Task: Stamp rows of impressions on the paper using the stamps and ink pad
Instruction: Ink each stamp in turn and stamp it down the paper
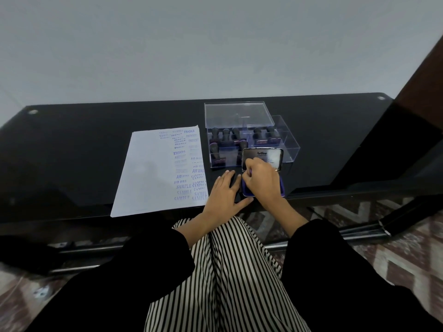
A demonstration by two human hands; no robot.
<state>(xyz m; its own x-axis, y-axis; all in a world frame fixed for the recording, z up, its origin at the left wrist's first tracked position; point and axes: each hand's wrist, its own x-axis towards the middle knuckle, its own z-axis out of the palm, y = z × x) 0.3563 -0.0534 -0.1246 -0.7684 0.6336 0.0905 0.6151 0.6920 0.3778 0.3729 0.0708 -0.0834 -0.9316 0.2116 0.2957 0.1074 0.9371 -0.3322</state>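
Ink pad [263,188], lid raised, is covered by the right hand [262,179], fingers curled on something small and purple, possibly a stamp. The left hand [226,191] is laid flat just beside it. Paper [153,173] is seen left of both hands, long axis running away.

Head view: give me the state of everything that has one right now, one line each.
Ink pad: lid open, standing up behind the purple pad.
Paper: flat, right half stamped, left half blank.
Clear box: open, stamps standing inside.
Box lid: off, resting across the box's far part.
Left hand: flat on the table, holding nothing.
Right hand: over the pad, fingers curled; contents hidden.
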